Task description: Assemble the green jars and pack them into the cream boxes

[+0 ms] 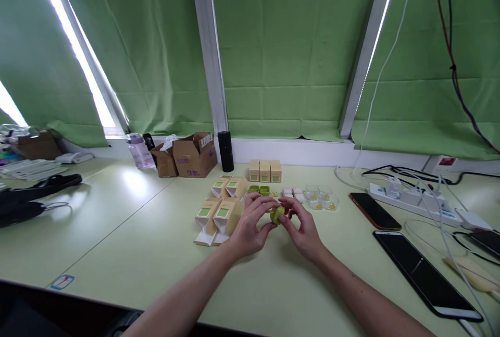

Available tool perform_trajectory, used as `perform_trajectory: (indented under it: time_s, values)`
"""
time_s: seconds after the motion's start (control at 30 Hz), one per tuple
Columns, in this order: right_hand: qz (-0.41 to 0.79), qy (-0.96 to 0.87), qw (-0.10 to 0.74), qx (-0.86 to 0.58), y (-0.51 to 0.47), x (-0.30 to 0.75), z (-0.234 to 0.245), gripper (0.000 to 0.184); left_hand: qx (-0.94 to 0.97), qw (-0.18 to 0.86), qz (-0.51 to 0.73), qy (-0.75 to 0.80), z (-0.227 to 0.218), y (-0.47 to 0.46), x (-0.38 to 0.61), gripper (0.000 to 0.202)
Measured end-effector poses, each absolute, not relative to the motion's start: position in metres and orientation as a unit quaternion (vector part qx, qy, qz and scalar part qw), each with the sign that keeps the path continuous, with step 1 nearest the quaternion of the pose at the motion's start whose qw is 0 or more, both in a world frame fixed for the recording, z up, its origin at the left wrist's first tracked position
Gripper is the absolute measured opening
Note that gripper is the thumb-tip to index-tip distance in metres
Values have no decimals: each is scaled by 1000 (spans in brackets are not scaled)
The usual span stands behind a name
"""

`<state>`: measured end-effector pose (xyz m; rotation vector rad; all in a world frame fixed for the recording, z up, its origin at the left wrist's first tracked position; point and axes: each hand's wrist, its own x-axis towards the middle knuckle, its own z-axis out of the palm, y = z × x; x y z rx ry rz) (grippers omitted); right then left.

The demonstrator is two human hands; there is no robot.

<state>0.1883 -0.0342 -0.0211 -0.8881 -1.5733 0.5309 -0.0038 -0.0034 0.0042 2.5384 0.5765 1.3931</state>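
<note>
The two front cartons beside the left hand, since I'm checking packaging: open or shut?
Open at the near end: both cartons have pale flaps spread outward there. Whether anything is inside, I cannot tell.

L hand (252, 228) & R hand (302, 230) v. close tog., fingers (266, 206) bent inwd.

**Layout, all relative to the three-box row (264, 172)**

It stands at the back of my table (128, 233). Directly in front of it: two small containers (264, 193), then, nearer me, a piece (277, 215) held between my left hand (252, 226) and right hand (302, 226). Front-left: four cartons (223, 213), two pairs, one pair before the other. Left, slightly behind: cylinder (225, 152), then open box (193, 162), then bottle (140, 152). Front-right: small blocks (298, 196), then cup tray (324, 197). Far right, nearer me: power strip (410, 203), two phones (375, 212). Behind: low wall (297, 153).
</note>
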Motion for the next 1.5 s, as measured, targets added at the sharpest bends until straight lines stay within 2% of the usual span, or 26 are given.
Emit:
perform_trajectory:
  time_s: [0.23, 0.4, 0.57, 0.73, 0.87, 1.0, 1.5]
  values:
    - [198, -647, 617, -403, -32, 194, -20, 28, 801, 190, 504, 260, 1, 2, -5, 43]
    - [87, -603, 621, -493, -18, 211, -22, 23, 736, 297, 540, 280, -10, 15, -7, 45]
    - [-78, -621, 523, -579, -4, 233, -27, 21, 684, 414, 544, 255, -18, 25, -6, 47]
    - [-162, -648, 369, -646, 5, 243, -31, 28, 631, 507, 534, 245, -18, 26, -5, 58]
    - [-185, -664, 279, -669, 10, 246, -30, 33, 612, 536, 526, 246, -14, 23, -5, 60]
    - [-189, -684, 237, -663, 19, 249, -27, 35, 603, 551, 524, 242, -12, 21, -6, 59]
    - [-202, -726, 218, -620, 32, 257, -29, 33, 592, 555, 528, 249, -14, 22, -7, 62]
